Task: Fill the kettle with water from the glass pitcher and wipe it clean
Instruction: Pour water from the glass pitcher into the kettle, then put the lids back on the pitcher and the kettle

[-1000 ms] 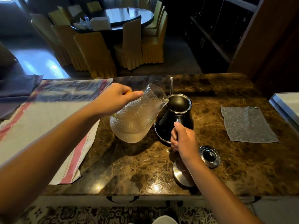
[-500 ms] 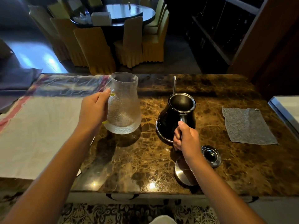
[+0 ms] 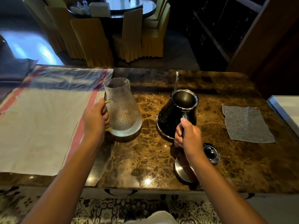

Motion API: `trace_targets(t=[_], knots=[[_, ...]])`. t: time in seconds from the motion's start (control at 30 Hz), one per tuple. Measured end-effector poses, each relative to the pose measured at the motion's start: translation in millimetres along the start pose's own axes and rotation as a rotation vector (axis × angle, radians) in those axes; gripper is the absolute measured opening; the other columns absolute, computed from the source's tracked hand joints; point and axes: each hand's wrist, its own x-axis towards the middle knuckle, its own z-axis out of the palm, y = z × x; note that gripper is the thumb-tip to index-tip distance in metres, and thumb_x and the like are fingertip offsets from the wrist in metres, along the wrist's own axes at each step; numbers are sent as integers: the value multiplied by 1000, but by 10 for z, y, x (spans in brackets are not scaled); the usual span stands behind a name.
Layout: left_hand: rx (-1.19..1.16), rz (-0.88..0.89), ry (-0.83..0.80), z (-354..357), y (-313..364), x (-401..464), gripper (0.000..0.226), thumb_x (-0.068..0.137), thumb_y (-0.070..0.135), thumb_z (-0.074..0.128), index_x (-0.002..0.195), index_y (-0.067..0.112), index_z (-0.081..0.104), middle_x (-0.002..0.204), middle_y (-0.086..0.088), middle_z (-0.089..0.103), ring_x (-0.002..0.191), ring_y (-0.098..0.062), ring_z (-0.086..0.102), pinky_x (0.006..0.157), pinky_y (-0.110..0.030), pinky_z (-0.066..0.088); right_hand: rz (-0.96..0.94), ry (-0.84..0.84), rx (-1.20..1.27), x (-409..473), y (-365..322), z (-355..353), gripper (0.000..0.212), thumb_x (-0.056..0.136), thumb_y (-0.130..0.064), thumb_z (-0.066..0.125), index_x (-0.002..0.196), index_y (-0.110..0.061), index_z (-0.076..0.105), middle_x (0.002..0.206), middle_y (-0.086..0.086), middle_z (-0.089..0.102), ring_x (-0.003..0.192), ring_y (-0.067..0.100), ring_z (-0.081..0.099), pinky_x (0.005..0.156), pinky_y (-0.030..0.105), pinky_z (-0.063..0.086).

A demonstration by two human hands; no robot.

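The textured glass pitcher stands upright on the brown marble counter, left of centre. My left hand is wrapped around its yellowish handle. To its right the black kettle sits with its top open and its thin spout pointing away from me. My right hand grips the kettle's handle at the near side. The kettle's lid lies on the counter just right of my right wrist. A grey cloth lies flat further right.
A white cloth with red stripes covers the counter's left part, next to the pitcher. A round shiny metal base lies under my right forearm. A white tray edge is at the far right. Chairs and a round table stand beyond the counter.
The pitcher went from tilted over the kettle's opening to upright, moved left and now rests on the counter. My right hand kept its hold on the kettle handle.
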Motion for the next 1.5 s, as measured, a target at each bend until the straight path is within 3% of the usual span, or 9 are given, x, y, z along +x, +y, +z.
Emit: trace_targets(t=[0.27, 0.67, 1.07, 1.2, 1.33, 1.4, 1.5], knots=[[19, 85, 148, 65, -131, -46, 52, 107, 31, 44, 56, 24, 43, 48, 4, 35, 43, -13, 27, 44, -28, 20, -8, 4, -12, -3, 6, 4, 49, 95, -48, 46, 57, -16, 44, 46, 3, 35, 41, 17, 31, 47, 29, 27], [105, 177, 157, 90, -326, -214, 46, 109, 34, 40, 65, 21, 42, 60, -6, 34, 48, -14, 31, 47, -30, 25, -24, 4, -14, -16, 1, -2, 48, 96, -45, 45, 60, -14, 46, 47, 5, 36, 43, 17, 34, 47, 30, 30], [139, 231, 133, 132, -471, -356, 42, 109, 37, 37, 69, 22, 41, 61, -1, 37, 52, -14, 34, 48, -31, 27, -47, 34, -43, -52, 8, 13, 49, 95, -51, 48, 61, -17, 47, 48, 4, 40, 44, 20, 37, 50, 34, 33], [132, 233, 101, 109, -457, -352, 43, 111, 33, 36, 70, 20, 40, 59, 1, 37, 50, -11, 34, 46, -28, 27, -117, 106, -121, -134, 0, -25, 41, 95, -54, 48, 79, -17, 57, 69, 5, 59, 65, 22, 56, 63, 35, 48], [157, 248, 88, 92, -462, -366, 44, 111, 36, 36, 70, 21, 42, 59, 3, 39, 52, -13, 36, 48, -30, 30, -272, 208, -350, -402, 129, -249, 24, 88, -52, 53, 105, -36, 59, 96, -24, 66, 88, -3, 62, 75, 19, 50], [164, 254, 77, 83, -465, -369, 44, 112, 36, 35, 71, 21, 43, 59, 4, 40, 53, -12, 37, 49, -28, 31, -280, 153, -587, -572, 268, -400, 33, 87, -52, 58, 119, -44, 56, 119, -20, 63, 112, -2, 59, 91, 22, 49], [146, 258, 51, 65, -462, -366, 44, 111, 38, 35, 72, 21, 43, 60, 3, 40, 54, -12, 37, 49, -28, 31, -294, 26, -852, -792, 466, -593, 61, 85, -58, 63, 139, -32, 55, 146, -15, 51, 135, 2, 46, 108, 24, 36]])
